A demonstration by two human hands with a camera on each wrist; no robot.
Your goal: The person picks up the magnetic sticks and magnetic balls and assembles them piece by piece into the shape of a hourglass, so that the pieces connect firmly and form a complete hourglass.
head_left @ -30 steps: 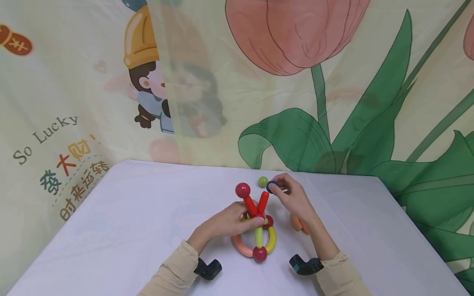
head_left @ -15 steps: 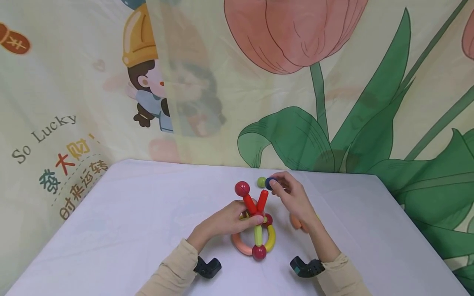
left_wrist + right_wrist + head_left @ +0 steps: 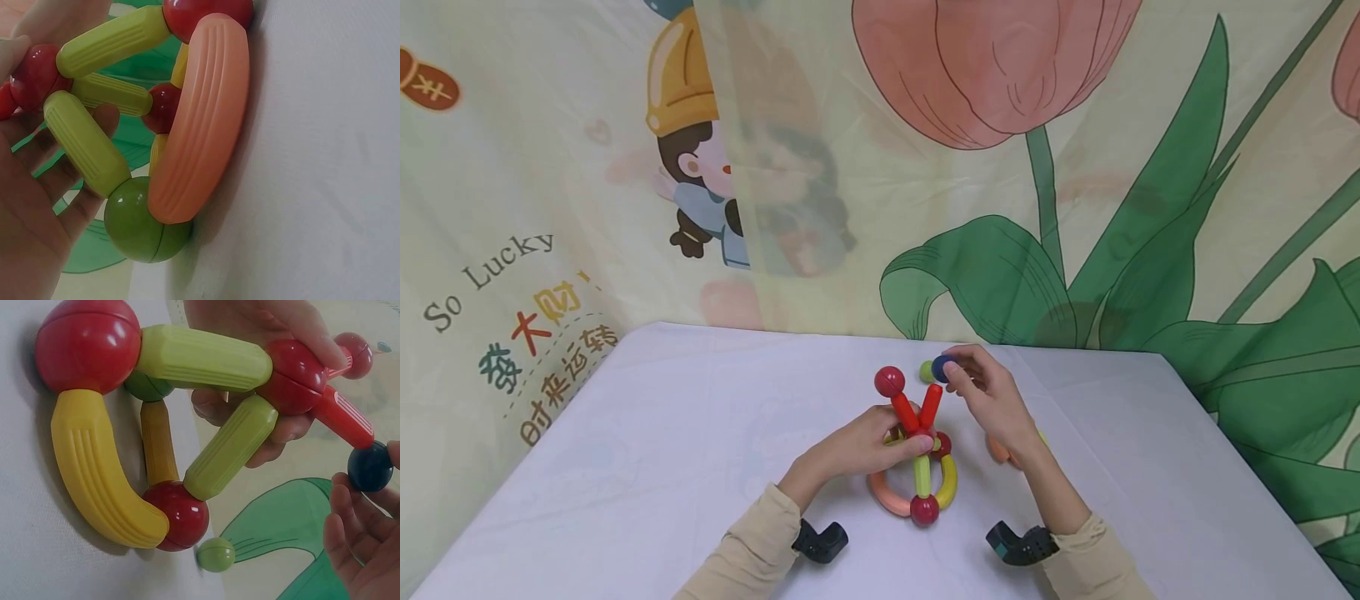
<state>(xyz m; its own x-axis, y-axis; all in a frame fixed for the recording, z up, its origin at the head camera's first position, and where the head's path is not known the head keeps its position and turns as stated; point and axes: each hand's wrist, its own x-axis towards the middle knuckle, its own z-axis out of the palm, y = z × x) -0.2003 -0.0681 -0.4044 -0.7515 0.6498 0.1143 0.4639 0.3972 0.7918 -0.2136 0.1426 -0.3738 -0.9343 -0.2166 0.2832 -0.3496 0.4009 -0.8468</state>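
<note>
Printed fabric (image 3: 805,308) is hanging behind the white-covered table (image 3: 700,433) you are working over. Standing on it in front of you is the stick-and-ball frame (image 3: 922,477), its curved yellow and orange rods forming a ring at the base and its light-green rods rising to a red hub ball (image 3: 294,376). Two red rods are jutting up from that hub in a V: one is carrying a red top ball (image 3: 890,382), while the other is meeting the blue ball (image 3: 370,467) at its tip. Those two are looking to be in contact, though whether they are joined you cannot tell.

Your left hand (image 3: 868,442) is grasping the hub, its thumb lying over the ball. Your right hand (image 3: 988,392) is pinching the blue ball between thumb and fingertips.

Just beyond, a loose light-green ball (image 3: 215,554) is resting near the table's far edge. Over to the right, orange pieces (image 3: 997,450) are lying partly hidden behind your forearm. Black wrist cameras (image 3: 822,542) are sitting at both your beige sleeves (image 3: 748,542). Behind everything, a large pink tulip (image 3: 992,71) is showing on the fabric.
</note>
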